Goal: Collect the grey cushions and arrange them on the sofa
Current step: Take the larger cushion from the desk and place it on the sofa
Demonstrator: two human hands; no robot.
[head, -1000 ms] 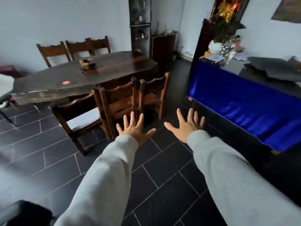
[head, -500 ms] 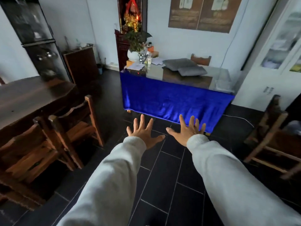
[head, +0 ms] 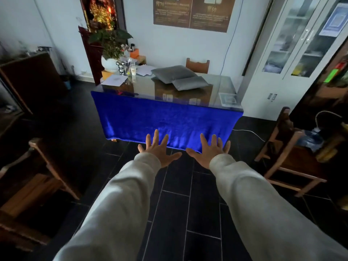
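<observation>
While both hands (head: 160,152) (head: 209,153) spread empty | grey cushions (head: 172,73) on table (head: 216,91) | poster (head: 192,13) reads "70", "50"

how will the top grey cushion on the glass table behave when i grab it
The top grey cushion looks plump and soft, so it will probably sag and dent rather than stay stiff. It seems light for its bulk. It rests partly on the lower cushion, which may shift on the smooth glass tabletop as you lift.

2 matt grey cloth cushions (head: 174,73) lie on a glossy glass-topped table (head: 222,85) draped in shiny blue velvet cloth (head: 165,119); floor (head: 169,213) tiles dark, smooth.
</observation>
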